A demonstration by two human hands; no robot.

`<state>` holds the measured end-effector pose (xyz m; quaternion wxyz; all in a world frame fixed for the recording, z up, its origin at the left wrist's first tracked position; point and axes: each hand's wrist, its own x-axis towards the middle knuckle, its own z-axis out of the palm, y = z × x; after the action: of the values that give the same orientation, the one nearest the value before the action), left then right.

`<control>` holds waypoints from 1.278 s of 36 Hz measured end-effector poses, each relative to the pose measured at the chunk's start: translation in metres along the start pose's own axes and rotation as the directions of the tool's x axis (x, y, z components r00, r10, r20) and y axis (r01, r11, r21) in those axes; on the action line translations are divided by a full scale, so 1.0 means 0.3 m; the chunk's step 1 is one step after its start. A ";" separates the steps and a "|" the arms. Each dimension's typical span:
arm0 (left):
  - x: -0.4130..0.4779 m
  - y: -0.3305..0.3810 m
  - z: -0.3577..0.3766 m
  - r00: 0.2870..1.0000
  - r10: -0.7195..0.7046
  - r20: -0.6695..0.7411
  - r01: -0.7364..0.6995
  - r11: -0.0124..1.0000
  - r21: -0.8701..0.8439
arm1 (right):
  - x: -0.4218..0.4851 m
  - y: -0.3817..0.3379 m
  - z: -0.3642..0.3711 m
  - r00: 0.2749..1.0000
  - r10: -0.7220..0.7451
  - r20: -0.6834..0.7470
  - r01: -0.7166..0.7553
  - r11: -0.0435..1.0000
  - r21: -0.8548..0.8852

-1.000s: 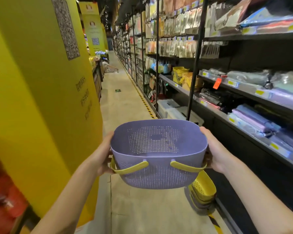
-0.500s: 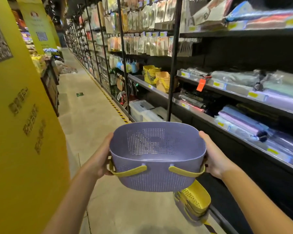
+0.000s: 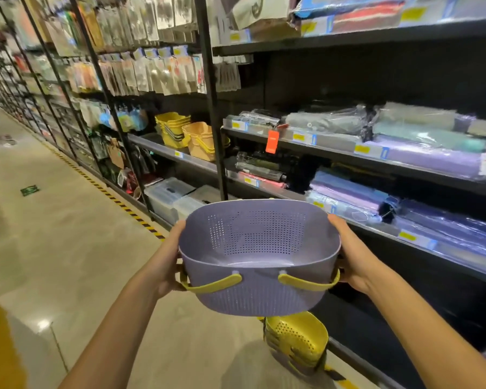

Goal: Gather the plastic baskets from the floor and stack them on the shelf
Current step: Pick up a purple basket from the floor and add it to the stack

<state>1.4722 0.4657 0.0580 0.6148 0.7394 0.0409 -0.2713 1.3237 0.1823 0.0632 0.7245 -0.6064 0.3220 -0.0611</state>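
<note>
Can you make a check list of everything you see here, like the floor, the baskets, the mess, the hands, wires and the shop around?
Surface: beige floor, bare, with a striped yellow-black line along the shelving.
Job's things: purple basket held in the air; more baskets lie nested on their side on the floor below it; yellow and orange baskets stacked on a shelf.
Clutter: green floor sticker.
Hands: left hand and right hand grip the purple basket's ends.
Cables: nothing seen.
Surroundings: shelves of wrapped rolls, hanging packets, clear tubs.

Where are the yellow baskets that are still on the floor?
The yellow baskets lie nested on their side on the floor, low in the head view, right of centre, below the purple basket and beside the shelving's base.
</note>
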 end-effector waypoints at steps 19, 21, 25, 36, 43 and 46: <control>0.603 0.273 0.283 0.978 -0.050 0.203 0.025 0.992 0.127 | 0.439 -0.083 -0.139 0.975 0.008 -0.223 0.018 0.993 0.115; 0.649 0.302 0.304 0.970 -0.049 0.240 0.018 0.991 0.129 | 0.460 -0.091 -0.133 0.961 0.019 -0.275 0.018 0.991 0.130; 0.761 0.342 0.319 0.947 -0.041 0.318 -0.001 0.991 0.132 | 0.489 -0.089 -0.110 0.934 0.045 -0.353 0.012 0.987 0.158; 1.055 0.416 0.386 0.794 -0.079 0.603 -0.049 0.980 0.193 | 0.528 -0.059 -0.033 0.851 0.071 -0.520 0.075 0.964 0.256; 1.108 0.384 0.478 0.766 -0.101 0.635 -0.036 0.980 0.198 | 0.546 -0.019 -0.061 0.807 0.081 -0.585 0.094 0.960 0.262; 1.117 0.353 0.515 0.761 -0.116 0.638 -0.008 0.982 0.189 | 0.563 0.006 -0.088 0.807 0.100 -0.582 0.075 0.960 0.269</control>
<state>1.7444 0.2047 -0.0144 0.5136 0.6516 -0.1766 -0.5296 1.4416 0.0798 -0.0064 0.6668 -0.4468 0.5233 -0.2863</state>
